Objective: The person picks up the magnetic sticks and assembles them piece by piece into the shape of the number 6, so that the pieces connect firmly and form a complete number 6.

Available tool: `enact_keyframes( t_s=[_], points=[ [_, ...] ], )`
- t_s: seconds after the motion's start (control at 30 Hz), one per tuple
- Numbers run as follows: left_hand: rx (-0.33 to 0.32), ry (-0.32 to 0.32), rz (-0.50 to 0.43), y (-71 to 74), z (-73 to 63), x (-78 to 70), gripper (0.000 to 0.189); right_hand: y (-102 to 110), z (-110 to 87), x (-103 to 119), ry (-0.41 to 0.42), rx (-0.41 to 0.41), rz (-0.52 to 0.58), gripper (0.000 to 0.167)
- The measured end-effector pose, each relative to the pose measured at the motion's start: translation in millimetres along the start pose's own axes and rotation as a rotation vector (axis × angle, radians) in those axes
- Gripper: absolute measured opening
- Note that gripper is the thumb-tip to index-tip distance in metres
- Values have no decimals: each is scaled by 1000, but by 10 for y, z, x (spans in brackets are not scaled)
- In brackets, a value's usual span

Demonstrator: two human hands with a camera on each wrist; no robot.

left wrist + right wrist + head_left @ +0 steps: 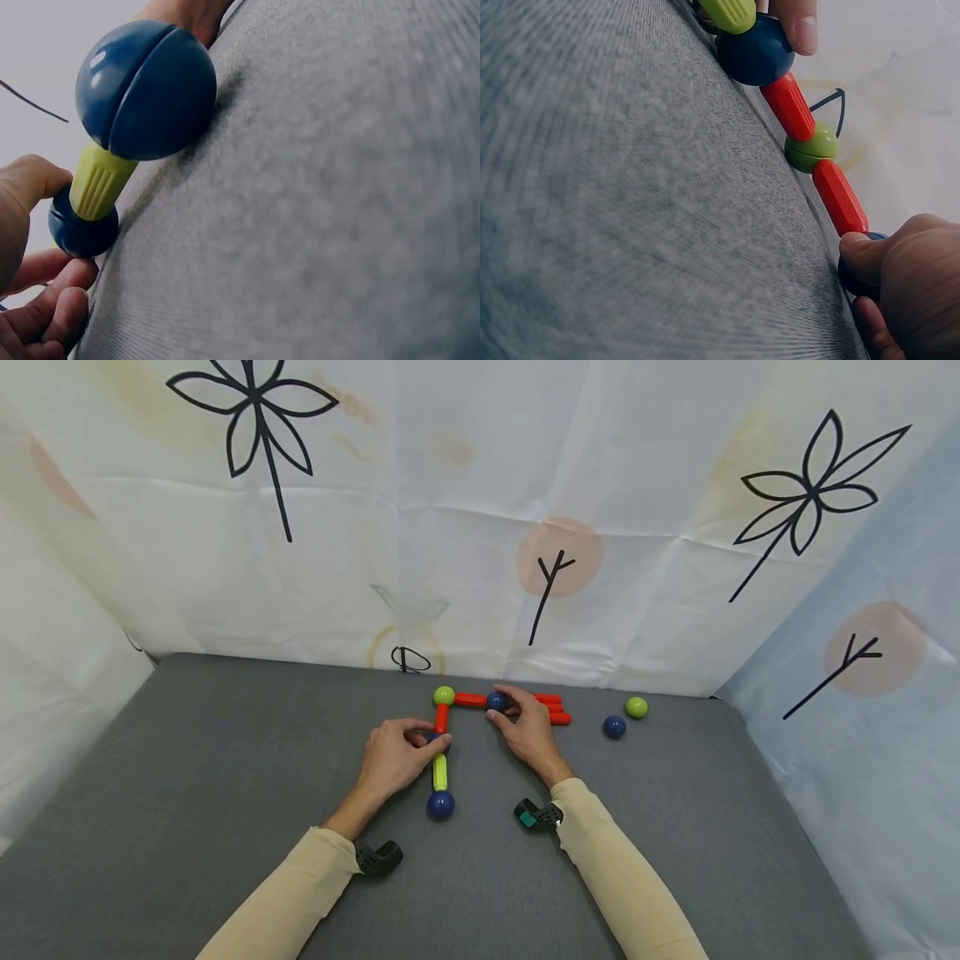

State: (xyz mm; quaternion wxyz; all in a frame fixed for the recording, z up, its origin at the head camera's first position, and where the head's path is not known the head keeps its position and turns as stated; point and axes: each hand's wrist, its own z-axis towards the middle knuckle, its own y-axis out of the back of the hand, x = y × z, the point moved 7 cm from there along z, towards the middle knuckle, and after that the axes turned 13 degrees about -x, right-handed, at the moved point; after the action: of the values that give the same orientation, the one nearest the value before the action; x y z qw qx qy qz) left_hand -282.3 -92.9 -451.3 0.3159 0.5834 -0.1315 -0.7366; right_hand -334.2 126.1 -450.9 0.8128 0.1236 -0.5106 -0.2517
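Note:
An L-shaped chain of balls and rods lies on the grey table. At its near end is a blue ball (pixel 440 805), joined by a yellow-green rod (pixel 440 772) to a middle blue ball (pixel 82 229). My left hand (pixel 393 756) pinches that middle ball between thumb and fingers. From there a red rod (pixel 442 718) runs to a green ball (pixel 444 696) at the corner. A second red rod (pixel 470 700) leads right to another blue ball (pixel 497 701), which my right hand (pixel 528 731) grips; in the right wrist view the thumb presses its side.
Several loose red rods (pixel 558 719) lie just beyond the right hand, partly hidden by it. Farther right sit a loose blue ball (pixel 614 727) and a green ball (pixel 637 707). A white printed cloth (pixel 480 610) hangs along the table's back edge.

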Motion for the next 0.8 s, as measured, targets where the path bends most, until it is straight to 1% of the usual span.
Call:
enact_keyframes(
  t_s=[0.13, 0.4, 0.63, 0.8],
  points=[
    [8, -3, -6, -1, 5, 7, 40, 6, 3, 5, 8, -17, 5, 45],
    [20, 11, -25, -5, 4, 19, 40, 16, -1, 12, 15, -31, -2, 45],
    [21, -9, -63, -10, 16, 31, 35, 19, -1, 14, 27, -38, 8, 46],
    [31, -10, -89, -10, 23, 38, 34, 14, -2, 11, 16, -35, 8, 47]
  ],
)
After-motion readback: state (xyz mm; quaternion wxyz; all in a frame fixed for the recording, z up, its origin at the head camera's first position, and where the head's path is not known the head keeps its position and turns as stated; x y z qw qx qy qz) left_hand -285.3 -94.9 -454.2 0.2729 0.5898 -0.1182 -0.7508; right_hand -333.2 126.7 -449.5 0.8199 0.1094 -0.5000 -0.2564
